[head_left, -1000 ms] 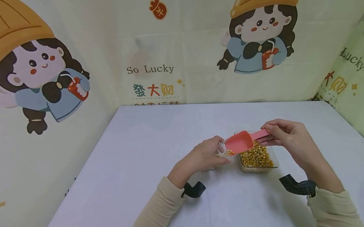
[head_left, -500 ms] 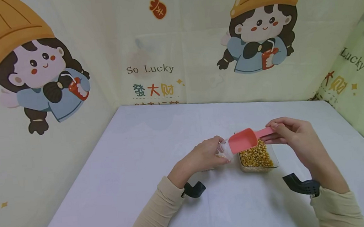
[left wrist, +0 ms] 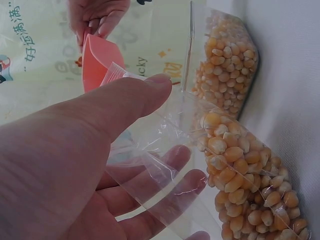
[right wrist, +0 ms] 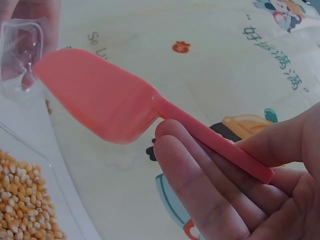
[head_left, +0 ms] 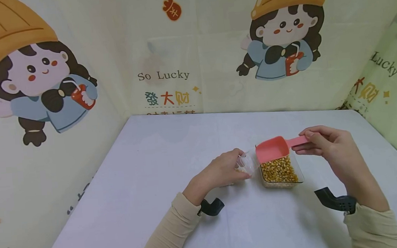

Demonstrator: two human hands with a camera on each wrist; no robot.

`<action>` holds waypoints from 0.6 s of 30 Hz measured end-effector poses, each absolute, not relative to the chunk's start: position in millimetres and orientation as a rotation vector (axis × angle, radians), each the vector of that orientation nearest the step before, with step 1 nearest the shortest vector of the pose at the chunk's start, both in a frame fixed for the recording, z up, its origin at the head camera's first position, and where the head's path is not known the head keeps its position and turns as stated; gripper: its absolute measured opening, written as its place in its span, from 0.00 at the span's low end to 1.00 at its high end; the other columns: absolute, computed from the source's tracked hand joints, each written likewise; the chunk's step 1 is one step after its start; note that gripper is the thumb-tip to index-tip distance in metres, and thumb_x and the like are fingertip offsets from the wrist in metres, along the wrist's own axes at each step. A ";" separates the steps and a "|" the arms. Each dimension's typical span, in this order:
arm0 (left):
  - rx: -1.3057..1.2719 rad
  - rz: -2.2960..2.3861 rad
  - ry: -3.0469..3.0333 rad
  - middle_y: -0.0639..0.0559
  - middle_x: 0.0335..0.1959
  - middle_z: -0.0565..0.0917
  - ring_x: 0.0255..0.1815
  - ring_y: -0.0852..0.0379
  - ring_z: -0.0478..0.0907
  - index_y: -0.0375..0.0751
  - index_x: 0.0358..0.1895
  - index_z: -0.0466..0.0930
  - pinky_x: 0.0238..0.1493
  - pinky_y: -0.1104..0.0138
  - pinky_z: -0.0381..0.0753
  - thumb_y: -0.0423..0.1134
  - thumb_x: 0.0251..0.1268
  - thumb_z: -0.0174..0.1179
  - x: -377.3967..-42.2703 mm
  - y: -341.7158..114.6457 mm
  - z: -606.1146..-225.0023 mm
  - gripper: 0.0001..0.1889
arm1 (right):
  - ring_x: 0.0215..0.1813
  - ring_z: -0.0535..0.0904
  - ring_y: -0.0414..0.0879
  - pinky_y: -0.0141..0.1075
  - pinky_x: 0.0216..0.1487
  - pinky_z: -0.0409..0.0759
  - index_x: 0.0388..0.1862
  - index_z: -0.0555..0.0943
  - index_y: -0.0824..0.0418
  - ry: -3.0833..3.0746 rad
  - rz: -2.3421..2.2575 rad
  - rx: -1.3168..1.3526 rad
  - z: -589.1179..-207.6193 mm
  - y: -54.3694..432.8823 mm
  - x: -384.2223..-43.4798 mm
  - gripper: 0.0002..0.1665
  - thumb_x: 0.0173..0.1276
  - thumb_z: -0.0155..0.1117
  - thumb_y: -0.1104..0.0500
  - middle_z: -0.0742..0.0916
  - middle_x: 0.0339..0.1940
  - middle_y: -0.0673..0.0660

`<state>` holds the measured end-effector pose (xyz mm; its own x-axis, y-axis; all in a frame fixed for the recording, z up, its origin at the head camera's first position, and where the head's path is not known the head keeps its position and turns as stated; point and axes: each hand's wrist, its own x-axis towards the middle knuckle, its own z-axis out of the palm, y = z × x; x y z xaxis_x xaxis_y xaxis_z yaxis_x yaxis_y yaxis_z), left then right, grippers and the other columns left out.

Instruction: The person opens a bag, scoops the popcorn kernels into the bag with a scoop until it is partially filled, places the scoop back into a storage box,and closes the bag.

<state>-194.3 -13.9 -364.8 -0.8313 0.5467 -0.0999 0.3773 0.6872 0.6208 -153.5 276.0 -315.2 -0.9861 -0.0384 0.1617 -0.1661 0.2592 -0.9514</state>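
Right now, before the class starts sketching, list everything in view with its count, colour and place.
Table: one, white, centre of the head view.
Container: one, clear, on the table.
Bag: one, clear plastic, left of the container.
Corn kernels: too many to count, yellow, in container and bag.
Scoop: one, pink, raised above the table.
Backdrop: count unclear, cream with printing, behind and beside the table.
Cartoon figures: two large in the head view, orange-hatted, on the backdrop.
Wrist devices: two, black, one per wrist.
Sleeves: two, beige, on the forearms.
Left hand: one, gripping the bag.
Right hand: one, holding the scoop's handle.
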 end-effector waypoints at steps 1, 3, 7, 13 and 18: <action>0.737 0.874 2.624 0.56 0.47 0.81 0.42 0.63 0.77 0.45 0.66 0.69 0.40 0.71 0.76 0.51 0.59 0.70 -194.5 -13.7 -364.8 0.34 | 0.37 0.90 0.43 0.27 0.42 0.83 0.51 0.79 0.63 -2.410 1.831 0.186 -315.4 276.2 -153.6 0.16 0.75 0.58 0.52 0.90 0.37 0.47; 0.739 0.872 2.625 0.56 0.47 0.81 0.42 0.63 0.77 0.45 0.66 0.69 0.40 0.71 0.76 0.51 0.59 0.70 -194.4 -13.3 -364.7 0.34 | 0.37 0.90 0.43 0.28 0.42 0.83 0.52 0.79 0.64 -2.404 1.833 0.175 -315.5 276.9 -154.2 0.17 0.75 0.58 0.52 0.90 0.37 0.47; 0.742 0.870 2.624 0.55 0.46 0.81 0.41 0.63 0.76 0.45 0.66 0.68 0.40 0.71 0.76 0.51 0.59 0.70 -194.9 -12.1 -365.0 0.34 | 0.37 0.89 0.42 0.26 0.42 0.83 0.52 0.79 0.64 -2.420 1.801 0.164 -315.8 279.1 -155.0 0.18 0.76 0.57 0.52 0.90 0.37 0.47; 0.746 0.869 2.630 0.55 0.47 0.81 0.42 0.63 0.77 0.45 0.66 0.69 0.41 0.71 0.76 0.51 0.59 0.70 -195.7 -10.6 -365.9 0.34 | 0.37 0.90 0.43 0.26 0.42 0.83 0.52 0.79 0.64 -2.409 1.814 0.166 -315.9 283.2 -155.7 0.17 0.76 0.57 0.52 0.90 0.37 0.47; 0.743 0.870 2.628 0.56 0.47 0.81 0.42 0.63 0.77 0.45 0.66 0.69 0.41 0.71 0.76 0.52 0.59 0.70 -196.5 -8.9 -366.1 0.34 | 0.37 0.89 0.42 0.26 0.42 0.83 0.52 0.79 0.63 -2.408 1.818 0.153 -316.3 286.3 -156.5 0.17 0.75 0.58 0.52 0.90 0.37 0.47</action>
